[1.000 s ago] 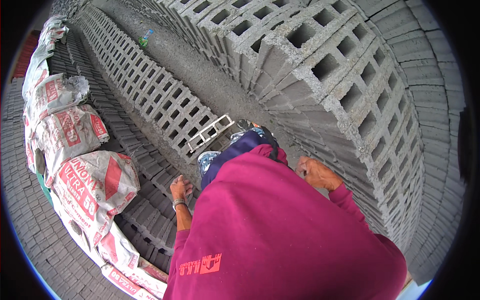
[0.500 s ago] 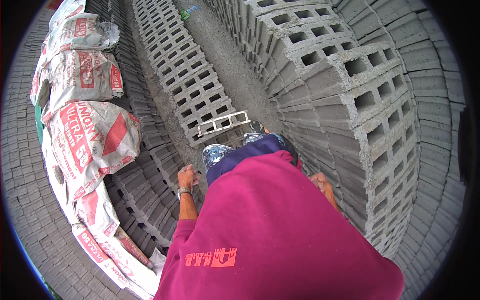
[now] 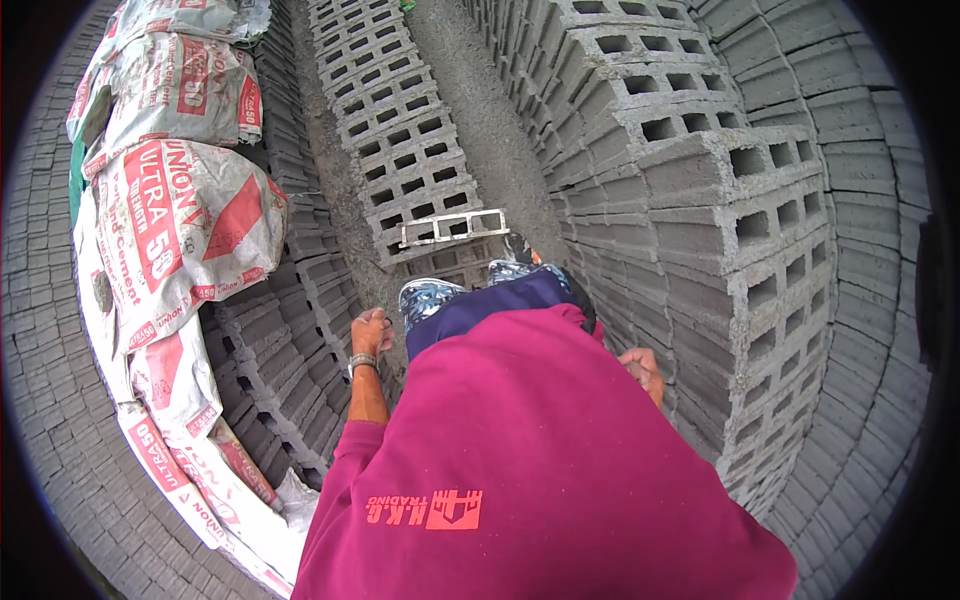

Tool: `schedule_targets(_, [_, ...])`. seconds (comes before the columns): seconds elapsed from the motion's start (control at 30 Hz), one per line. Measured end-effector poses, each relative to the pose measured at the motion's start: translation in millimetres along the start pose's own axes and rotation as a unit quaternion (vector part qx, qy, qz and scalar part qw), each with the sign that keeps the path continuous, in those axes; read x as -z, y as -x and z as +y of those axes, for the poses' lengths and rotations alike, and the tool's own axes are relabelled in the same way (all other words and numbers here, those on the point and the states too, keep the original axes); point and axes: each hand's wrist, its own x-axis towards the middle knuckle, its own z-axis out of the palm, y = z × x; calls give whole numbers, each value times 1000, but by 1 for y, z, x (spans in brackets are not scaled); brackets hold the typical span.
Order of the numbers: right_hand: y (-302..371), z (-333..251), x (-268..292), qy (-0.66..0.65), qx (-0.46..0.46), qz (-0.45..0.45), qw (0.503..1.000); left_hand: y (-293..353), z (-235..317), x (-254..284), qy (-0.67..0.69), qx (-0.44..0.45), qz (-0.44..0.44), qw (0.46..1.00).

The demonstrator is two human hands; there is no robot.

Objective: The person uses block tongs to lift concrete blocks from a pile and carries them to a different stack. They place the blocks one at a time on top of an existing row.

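Observation:
My left hand (image 3: 371,333) hangs at my left side, a band around its wrist. Its fingers are curled in with nothing visible in them, near the stacked grey blocks (image 3: 285,350) on that side. On the right, my right hand (image 3: 643,372) is partly covered by my maroon shirt; its fingers are curled too, and I see no object in them. It is nearest the tall stack of hollow concrete blocks (image 3: 690,215). Just beyond my patterned shoes, a pale ladder-shaped frame (image 3: 455,228) lies across the near end of a row of hollow blocks (image 3: 405,155).
Red-and-white cement bags (image 3: 195,225) drape over the stack at my left. A narrow strip of grey ground (image 3: 475,125) runs between the middle row and the right stack. More blocks (image 3: 45,330) fill the far left. Behind the right stack rise further block rows (image 3: 880,250).
The view has turned slightly, so the cement bags sit higher and the right stack's corner lower. My left hand's fingers look more tightly curled. Both hands stay at my sides.

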Motion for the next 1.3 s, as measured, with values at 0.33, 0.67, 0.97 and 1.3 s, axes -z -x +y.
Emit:
schedule_targets(0.33, [2,-2,-14,-54,-143,-14,988,5,25,27,-71,-136,18,988])
schedule_targets(0.67, [-3,-9,-26,-90,-130,-27,987,127,150,-24,-225,-312,-170,907])
schedule_targets(0.97, [-6,-37,-31,-6,-23,-39,999,128,152,-31,-285,-346,-161,879])
schedule_targets(1.3, [-29,-34,-24,21,-6,-100,995,141,150,0,-290,-354,-125,880])
